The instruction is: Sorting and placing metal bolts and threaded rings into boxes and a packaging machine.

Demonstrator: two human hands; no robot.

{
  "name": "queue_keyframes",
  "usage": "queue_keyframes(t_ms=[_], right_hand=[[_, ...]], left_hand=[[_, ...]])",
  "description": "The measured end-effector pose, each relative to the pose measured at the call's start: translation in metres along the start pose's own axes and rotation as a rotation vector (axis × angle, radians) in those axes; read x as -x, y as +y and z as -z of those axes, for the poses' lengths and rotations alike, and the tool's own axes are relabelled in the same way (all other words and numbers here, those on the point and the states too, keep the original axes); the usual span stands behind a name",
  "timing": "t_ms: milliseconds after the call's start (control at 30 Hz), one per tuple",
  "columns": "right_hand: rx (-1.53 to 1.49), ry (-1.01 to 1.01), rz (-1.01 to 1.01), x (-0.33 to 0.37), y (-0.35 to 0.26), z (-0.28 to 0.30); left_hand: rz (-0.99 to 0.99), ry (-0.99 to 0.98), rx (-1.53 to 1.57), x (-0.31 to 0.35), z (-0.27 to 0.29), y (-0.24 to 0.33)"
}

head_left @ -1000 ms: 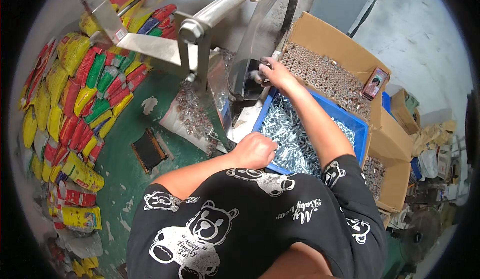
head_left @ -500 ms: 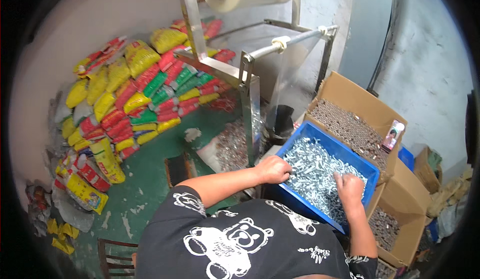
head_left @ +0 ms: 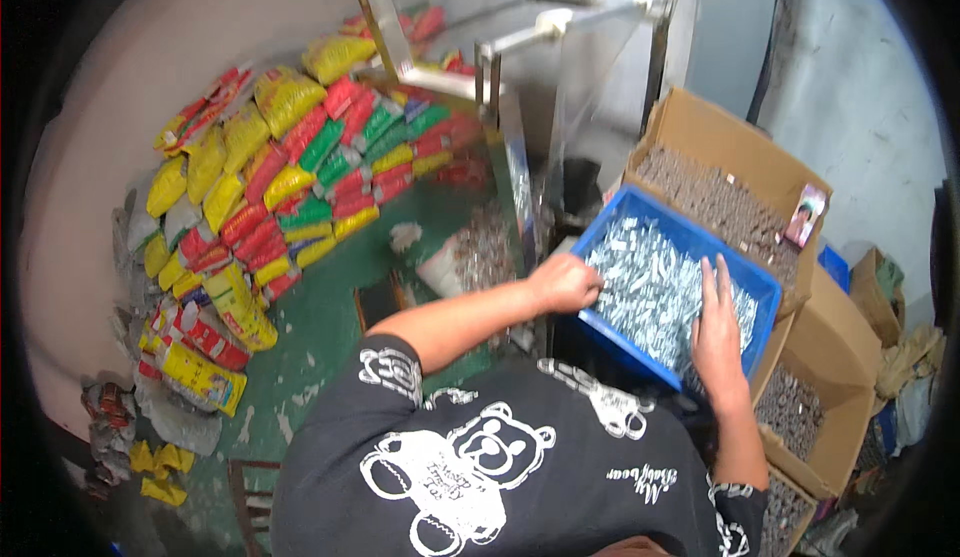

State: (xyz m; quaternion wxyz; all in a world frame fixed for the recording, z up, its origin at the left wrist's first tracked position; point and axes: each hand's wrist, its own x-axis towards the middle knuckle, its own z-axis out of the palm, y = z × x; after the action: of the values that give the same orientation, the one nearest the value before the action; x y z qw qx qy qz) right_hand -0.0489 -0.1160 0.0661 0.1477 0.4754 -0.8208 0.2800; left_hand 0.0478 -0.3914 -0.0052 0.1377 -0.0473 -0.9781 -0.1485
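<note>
A blue plastic tub point(head_left: 593, 225) sits tilted in front of me, filled with small silvery, screw-like metal pieces point(head_left: 643, 282). At its left rim is my left hand point(head_left: 567, 283), closed with the fingers curled inward; whatever they hold is hidden. Over the right part of the heap lies my right hand point(head_left: 716, 332), its fingers stretched out toward the far side. I see nothing held in it. The single pieces are too small to make out exactly.
Behind the tub stands a cardboard box point(head_left: 690, 117) of small brownish parts, with a phone point(head_left: 804, 215) propped in it. Another open carton point(head_left: 838, 397) is at the right. A metal frame point(head_left: 490, 82) with clear film rises ahead. Colourful filled bags point(head_left: 290, 172) are piled far left.
My right hand has gone from curled fingers among the metal pieces to stretched-out fingers over them. My left hand stays closed at the tub's left rim. The whole view has shifted slightly.
</note>
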Motion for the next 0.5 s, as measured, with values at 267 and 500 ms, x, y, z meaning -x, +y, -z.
queue_keyframes(t_ms=[267, 500], right_hand=[[0.009, 0.161, -0.029, 0.004, -0.023, -0.066], [0.355, 0.368, -0.269, 0.021, -0.001, -0.085]], left_hand=[[-0.162, 0.234, 0.15, -0.003, -0.013, -0.007], [-0.303, 0.424, 0.31, 0.112, 0.002, -0.072]])
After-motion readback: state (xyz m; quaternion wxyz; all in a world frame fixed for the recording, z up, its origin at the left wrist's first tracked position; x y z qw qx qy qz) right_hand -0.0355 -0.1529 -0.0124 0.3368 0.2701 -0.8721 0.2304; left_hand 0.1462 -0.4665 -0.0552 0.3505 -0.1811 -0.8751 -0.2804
